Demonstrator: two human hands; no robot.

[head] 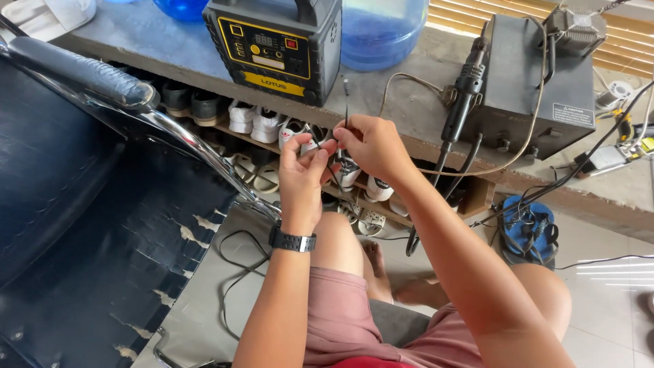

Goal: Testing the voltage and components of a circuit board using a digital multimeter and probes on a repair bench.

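Left hand [303,170] and right hand [371,146] meet at chest height above the knees, fingertips pinched together on a thin dark cable [345,102]. The right pinches it between thumb and forefinger so a short end stands straight up past the knuckles; the left closes on it just beside, from below, likely to steady the length while the end is worked. The rest of the cable seems to trail down between the legs, though which floor lead it joins cannot be told. One black watch [293,241] sits on the left wrist. Beyond the hands runs a grey concrete shelf [395,82]. On it stand one black-and-yellow power unit [276,44] with a carry handle, two blue water jugs, one [378,31] beside the unit and one [180,8] further left, and one dark box [538,75], apparently a rework station. One black hot-air wand [463,95] hangs in a holder on the box's side, nozzle up, probably parked within reach of the right hand. Below the shelf a rack holds shoes [262,123], at least six or seven visible, exact count unclear. One blue sandal [528,232] lies on the tiles at right. A dark chair [82,204] with a chrome frame fills the left.
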